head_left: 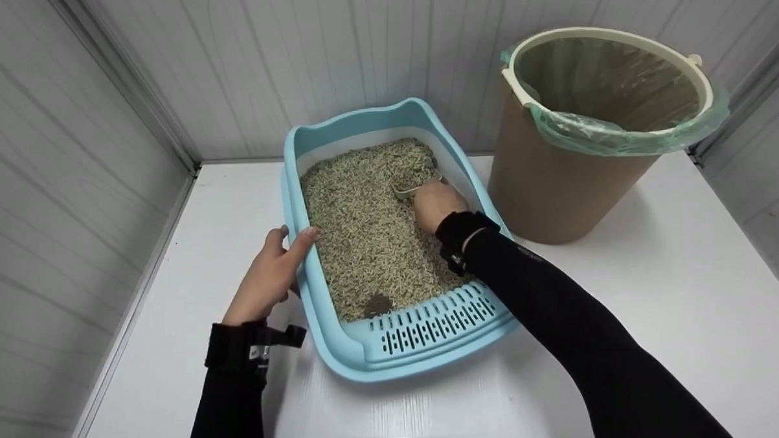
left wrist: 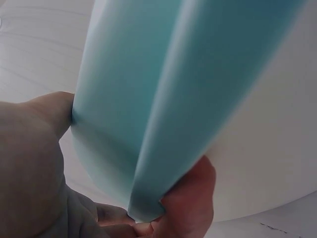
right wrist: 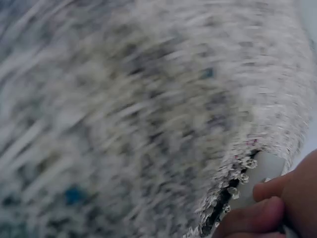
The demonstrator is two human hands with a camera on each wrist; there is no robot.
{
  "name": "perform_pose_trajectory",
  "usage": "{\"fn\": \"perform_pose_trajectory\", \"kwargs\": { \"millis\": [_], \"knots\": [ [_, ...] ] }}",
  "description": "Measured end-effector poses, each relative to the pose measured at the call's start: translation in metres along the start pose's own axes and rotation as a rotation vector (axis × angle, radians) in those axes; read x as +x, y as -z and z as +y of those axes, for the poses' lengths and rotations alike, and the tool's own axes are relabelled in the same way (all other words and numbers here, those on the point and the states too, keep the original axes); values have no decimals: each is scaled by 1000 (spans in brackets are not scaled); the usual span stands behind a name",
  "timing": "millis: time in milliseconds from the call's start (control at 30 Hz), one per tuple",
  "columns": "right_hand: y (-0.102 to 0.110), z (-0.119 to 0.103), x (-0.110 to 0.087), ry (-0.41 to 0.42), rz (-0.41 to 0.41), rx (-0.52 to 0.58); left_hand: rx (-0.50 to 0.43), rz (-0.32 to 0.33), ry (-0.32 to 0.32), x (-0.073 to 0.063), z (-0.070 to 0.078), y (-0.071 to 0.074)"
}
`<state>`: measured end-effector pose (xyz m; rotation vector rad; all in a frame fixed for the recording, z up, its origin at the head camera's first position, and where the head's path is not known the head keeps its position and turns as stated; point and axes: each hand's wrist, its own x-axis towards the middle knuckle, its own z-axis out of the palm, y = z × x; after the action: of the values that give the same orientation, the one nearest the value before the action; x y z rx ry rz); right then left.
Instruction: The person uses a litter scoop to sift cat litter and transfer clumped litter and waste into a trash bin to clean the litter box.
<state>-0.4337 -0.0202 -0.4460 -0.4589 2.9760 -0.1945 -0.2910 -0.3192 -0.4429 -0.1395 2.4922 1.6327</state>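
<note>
The fingers of the right hand (head_left: 439, 204) were curled round a pale scoop (right wrist: 265, 168), whose head we saw sunk among loose litter pellets (head_left: 364, 226); in the right wrist view we noted pellets along its edge, with much of the litter blurred. We found the scoop toward the far right part of a blue litter tray (head_left: 401, 369). The fingers of the left hand (head_left: 268, 275) gripped the tray's left rim, the thumb on the inner side and the other fingers outside and below. Near the front, just behind a slotted ledge (head_left: 432, 328), we observed a dark clump (head_left: 377, 304) on the pellets. The tray stood slightly turned on a white tabletop (head_left: 684, 299). To its right we saw a brown bin (head_left: 557, 194), upright, its pale rim (head_left: 521, 88) holding a translucent green liner (head_left: 610, 140). Grey panelled walls (head_left: 293, 54) bounded the tabletop; both forearms were in black sleeves (head_left: 567, 303).
</note>
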Motion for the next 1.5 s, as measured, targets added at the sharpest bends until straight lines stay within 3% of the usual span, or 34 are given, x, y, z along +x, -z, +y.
{"fn": "perform_pose_trajectory", "kwargs": {
  "millis": [400, 633, 833, 1067, 1333, 1500],
  "knots": [
    [2, -3, 3, -68, 22, 103, -11, -6, 2, -2, 3, 2],
    [5, 2, 7, 0, -40, 57, 5, 8, 7, -1, 3, -2],
    [6, 1, 5, 28, 17, 44, -1, 3, -4, -1, 4, -1],
    [3, -3, 3, -57, 59, 101, 4, -3, -7, 0, 4, 0],
    [-1, -5, -5, 101, 219, 75, 16, -4, 7, 1, 1, 1],
    [4, -10, -19, 171, 193, 167, 10, -6, 0, 1, -1, 1]
  ]
}}
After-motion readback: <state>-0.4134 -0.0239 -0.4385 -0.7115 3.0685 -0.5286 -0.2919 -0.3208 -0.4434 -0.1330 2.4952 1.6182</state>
